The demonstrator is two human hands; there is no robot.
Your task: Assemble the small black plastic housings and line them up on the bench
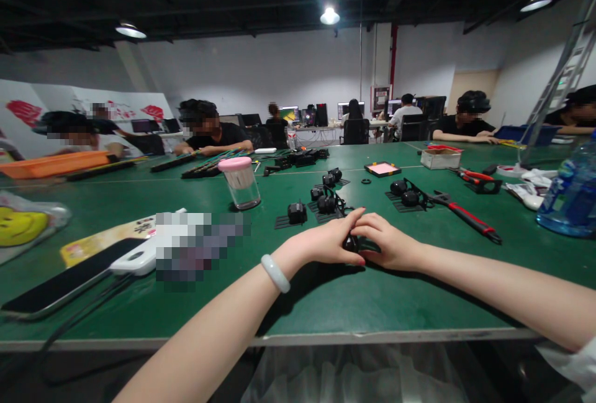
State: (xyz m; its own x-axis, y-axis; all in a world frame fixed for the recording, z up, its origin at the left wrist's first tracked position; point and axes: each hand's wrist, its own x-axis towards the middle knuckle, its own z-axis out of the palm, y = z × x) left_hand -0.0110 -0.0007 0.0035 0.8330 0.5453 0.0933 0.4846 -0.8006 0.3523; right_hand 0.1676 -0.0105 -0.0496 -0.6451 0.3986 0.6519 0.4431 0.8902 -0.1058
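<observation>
Pinching a small black part [350,243] between thumb and forefinger, the left hand [326,243] meets the right hand [388,244] low over the green table [326,310]. The right fingers are pressed together and curled down against the same piece, though the right thumb is hidden beneath them. The part sits at the junction of the two hands, just above the tabletop and mostly covered, so its shape cannot be read. Judging by this close two-handed hold, the work in hand is the fitting or seating of that one piece. It looks to call for a steady pinch and small, careful pressure rather than any reach. A pale bracelet [275,272] circles the left wrist. Just beyond the knuckles lie more black parts [327,203] on ridged black mats [284,223], with another pair [404,195] to the right. Beside that pair are red-handled pliers [465,215]. Farther left stands a clear jar with a pink lid [241,182], and a dark phone [69,279] lies near the table's edge. A water bottle [570,192] stands at the far right, and other people sit along the far side.
</observation>
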